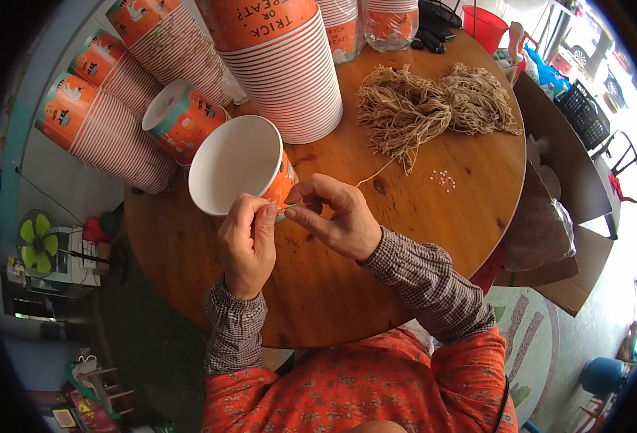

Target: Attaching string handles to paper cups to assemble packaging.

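My left hand [246, 242] and my right hand [340, 216] meet in front of a white-lined paper bucket [233, 162] with an orange printed outside. Both pinch at the fingertips on a thin strand, which looks like tan cord [376, 175]. That cord runs from a bundle of tan cords [405, 108] to behind my right hand. The bucket lies tilted, its open mouth toward me, and my fingers are close against its lower rim; whether they touch it I cannot tell. A small part of the strand shows between the fingertips; the rest is covered.
Behind the bucket rises a tall stack of nested orange buckets [289, 86]. More stacks [109, 130] lean at the left. Small pale round pieces [443, 180] lie on the round wooden table [333, 289]. Cardboard boxes [557, 173] stand beyond its right edge.
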`<state>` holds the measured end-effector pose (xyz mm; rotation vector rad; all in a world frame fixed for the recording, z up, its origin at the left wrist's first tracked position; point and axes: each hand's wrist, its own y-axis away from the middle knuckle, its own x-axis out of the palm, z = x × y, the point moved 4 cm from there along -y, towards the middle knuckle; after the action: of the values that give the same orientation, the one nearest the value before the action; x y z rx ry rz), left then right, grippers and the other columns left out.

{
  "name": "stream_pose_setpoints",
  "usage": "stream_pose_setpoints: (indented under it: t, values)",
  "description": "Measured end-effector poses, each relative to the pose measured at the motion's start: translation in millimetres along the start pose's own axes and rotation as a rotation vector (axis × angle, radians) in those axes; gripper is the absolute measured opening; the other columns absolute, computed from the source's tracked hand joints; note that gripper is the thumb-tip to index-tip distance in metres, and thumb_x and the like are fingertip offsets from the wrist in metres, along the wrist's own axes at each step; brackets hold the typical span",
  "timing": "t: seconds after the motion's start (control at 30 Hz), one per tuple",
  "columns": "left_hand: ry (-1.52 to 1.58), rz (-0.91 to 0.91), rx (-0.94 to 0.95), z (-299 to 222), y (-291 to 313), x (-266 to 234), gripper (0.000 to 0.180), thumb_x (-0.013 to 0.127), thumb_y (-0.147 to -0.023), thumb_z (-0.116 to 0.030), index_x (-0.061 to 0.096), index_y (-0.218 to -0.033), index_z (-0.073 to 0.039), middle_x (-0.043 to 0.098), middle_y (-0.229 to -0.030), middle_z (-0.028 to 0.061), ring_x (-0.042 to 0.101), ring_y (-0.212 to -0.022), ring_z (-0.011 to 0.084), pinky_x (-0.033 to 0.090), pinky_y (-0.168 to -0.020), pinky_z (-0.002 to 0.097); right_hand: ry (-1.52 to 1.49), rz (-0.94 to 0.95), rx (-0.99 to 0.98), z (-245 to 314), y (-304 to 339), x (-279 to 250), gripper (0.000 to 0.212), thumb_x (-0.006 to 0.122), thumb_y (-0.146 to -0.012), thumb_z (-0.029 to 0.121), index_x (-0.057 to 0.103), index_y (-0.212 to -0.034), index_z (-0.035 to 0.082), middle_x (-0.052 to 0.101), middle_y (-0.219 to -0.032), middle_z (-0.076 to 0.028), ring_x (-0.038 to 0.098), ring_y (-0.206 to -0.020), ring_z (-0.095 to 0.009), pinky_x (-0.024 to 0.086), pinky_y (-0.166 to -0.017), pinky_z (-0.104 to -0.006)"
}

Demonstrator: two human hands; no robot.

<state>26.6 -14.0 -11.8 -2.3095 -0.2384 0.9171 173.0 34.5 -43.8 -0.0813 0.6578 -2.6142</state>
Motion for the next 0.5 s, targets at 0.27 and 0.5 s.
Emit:
stream_pose_setpoints:
  t: [0.27, 0.5]
  values:
    - [-0.014, -0.053, -0.065, -4.6, 1.1, -6.6, 0.010, 0.056, -0.093, -0.006, 0.055, -0.086, 0.002, 0.056, -0.076, 0.0109, 0.056, -0.065, 0.0215, 0.046, -0.060, 0.0317, -0.314, -0.049, 0.239, -26.2, -1.7, -2.1, 0.008, 0.068, -0.086, 0.008, 0.063, -0.089, 0.003, 0.062, -0.079, 0.002, 0.054, -0.070, -0.004, 0.046, -0.063, -0.0222]
    - [-0.017, -0.015, -0.013, -8.1, 4.5, 0.5, 0.015, 0.058, -0.092, -0.008, 0.054, -0.082, 0.002, 0.055, -0.071, 0.0103, 0.051, -0.057, 0.0227, 0.043, -0.056, 0.0314, -0.085, 0.035, -0.065, 0.9, 2.2, 5.7, 0.010, 0.068, -0.087, 0.007, 0.062, -0.091, 0.001, 0.060, -0.081, 0.000, 0.054, -0.072, -0.006, 0.046, -0.067, -0.0225]
